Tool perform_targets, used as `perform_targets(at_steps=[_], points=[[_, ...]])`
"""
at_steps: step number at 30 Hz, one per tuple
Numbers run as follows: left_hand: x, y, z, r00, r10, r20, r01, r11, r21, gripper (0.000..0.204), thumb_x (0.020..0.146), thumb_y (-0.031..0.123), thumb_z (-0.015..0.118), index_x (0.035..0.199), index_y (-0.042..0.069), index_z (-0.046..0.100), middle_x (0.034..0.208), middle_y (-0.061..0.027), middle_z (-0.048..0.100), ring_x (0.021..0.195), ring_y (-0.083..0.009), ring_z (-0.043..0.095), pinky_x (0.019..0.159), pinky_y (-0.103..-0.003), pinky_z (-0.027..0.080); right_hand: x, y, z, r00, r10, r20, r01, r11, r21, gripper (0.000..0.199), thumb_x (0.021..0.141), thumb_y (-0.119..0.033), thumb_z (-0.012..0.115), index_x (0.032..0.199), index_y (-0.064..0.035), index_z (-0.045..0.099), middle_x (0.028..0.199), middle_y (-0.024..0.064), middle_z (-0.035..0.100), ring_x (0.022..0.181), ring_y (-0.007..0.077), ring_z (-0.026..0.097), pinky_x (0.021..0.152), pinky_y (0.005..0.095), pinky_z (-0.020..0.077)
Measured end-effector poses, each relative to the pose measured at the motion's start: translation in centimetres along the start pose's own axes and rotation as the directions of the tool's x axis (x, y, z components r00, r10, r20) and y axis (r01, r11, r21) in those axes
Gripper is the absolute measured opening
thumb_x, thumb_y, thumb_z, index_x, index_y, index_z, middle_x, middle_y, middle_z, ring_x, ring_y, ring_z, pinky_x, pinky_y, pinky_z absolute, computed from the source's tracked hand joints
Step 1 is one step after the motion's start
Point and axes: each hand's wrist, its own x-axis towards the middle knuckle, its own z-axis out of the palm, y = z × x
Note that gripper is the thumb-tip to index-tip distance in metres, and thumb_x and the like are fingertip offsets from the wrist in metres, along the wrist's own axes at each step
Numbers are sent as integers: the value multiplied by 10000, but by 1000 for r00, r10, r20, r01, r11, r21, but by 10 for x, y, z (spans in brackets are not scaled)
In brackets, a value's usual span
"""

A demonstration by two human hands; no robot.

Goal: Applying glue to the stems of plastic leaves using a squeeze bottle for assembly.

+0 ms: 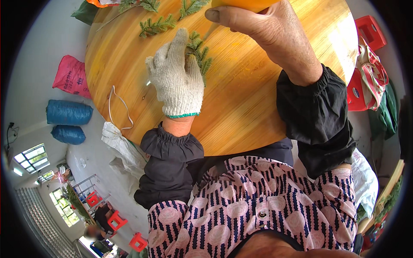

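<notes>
1. Head view, the hands: A gloved left hand [175, 79] reaches over a round wooden tabletop [241, 112], its thumb and forefinger apparently pinching a green sprig [200, 53]. The bare right hand [269, 28] curls around a yellow object [249, 4]; the upper edge crops it, so its full shape cannot be told.

2. Head view, the spacing: The green sprig lies along the thumb side of the glove, to its right, its long axis running away from the person and slightly leftward. The left hand is nearer, touching it; the right hand sits apart, farther out and to the right.

3. Head view, the surface: Sunlight glares off the tabletop's right side. One loose sprig [157, 26] rests just beyond the gloved fingertips; another sprig [191, 8] lies farther out.

4. Head view, the room: A pink sack [71, 76] and blue bundles [69, 112] sit left of the tabletop, and a white sack [112, 132] hangs near its edge. Red stools [115, 220] and a second person [103, 217] appear at lower left, near a window [63, 206].
</notes>
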Motion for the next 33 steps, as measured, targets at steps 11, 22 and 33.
perform_targets(at_steps=[11, 22, 33], points=[[-3, -4, 2, 994, 95, -49, -99, 989, -112, 265, 787, 8, 684, 1019, 109, 763, 857, -98, 721, 811, -322, 689, 770, -441, 522, -2, -4, 4, 1000, 20, 0, -20, 1000, -24, 327, 848, -121, 796, 1136, -17, 681, 1011, 23, 701, 930, 116, 640, 833, 287, 520], [-5, 3, -5, 994, -90, 60, 100, 979, -178, 185, 864, 144, 742, 1039, 97, 781, 944, -116, 761, 888, -298, 723, 828, -416, 520, 11, 19, -13, 984, -176, 9, 176, 983, 43, 272, 860, -106, 769, 1103, -30, 674, 980, 22, 696, 900, 107, 639, 797, 279, 520], [-15, -8, -7, 991, -36, 128, 35, 999, 13, 362, 907, 173, 697, 1265, 212, 722, 1272, -137, 691, 1188, -356, 627, 1028, -554, 426, -2, -7, -1, 999, -46, -5, 46, 997, 54, 270, 857, -85, 766, 1106, -23, 684, 989, 29, 705, 901, 115, 649, 811, 279, 530]])
